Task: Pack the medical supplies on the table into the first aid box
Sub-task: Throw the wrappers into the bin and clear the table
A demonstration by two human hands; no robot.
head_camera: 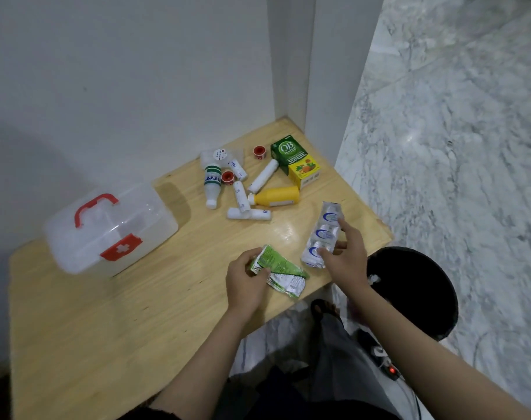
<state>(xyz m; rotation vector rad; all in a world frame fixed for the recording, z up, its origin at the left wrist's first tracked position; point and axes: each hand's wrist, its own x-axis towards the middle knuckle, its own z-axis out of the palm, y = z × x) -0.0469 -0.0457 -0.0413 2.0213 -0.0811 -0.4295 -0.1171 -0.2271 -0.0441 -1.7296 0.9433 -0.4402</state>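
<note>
Standing at the wooden table's (pixel 106 328) left side: one translucent first aid box (pixel 111 228), lid closed, red handle on top, red cross latch facing the near edge.

Cluster at the far right corner, well apart from the box:
- one green and yellow OB herbal carton (pixel 296 162), lying flat;
- one yellow bottle (pixel 276 197) on its side, cap toward the left;
- one white bottle with green bands (pixel 212 184), lying with its cap toward the near edge;
- two small red tape rolls (pixel 228 176), one touching the white bottle, the other just beside the carton;
- four white bandage rolls (pixel 262 176), lying at mixed angles, two of them overlapping at the front of the cluster;
- one clear packet (pixel 222 154) at the back by the wall.

Near edge, right of centre:
- left hand (pixel 247 281) grips green foil sachets (pixel 281 272) between thumb and curled fingers; the strip's long axis runs toward the lower right;
- right hand (pixel 346 253) pinches one silver and blue blister strip (pixel 322 236), long axis running away from the person, far end resting on the table.

Beyond the table's right edge: one black round stool (pixel 419 289) on the marble floor (pixel 455 147).
</note>
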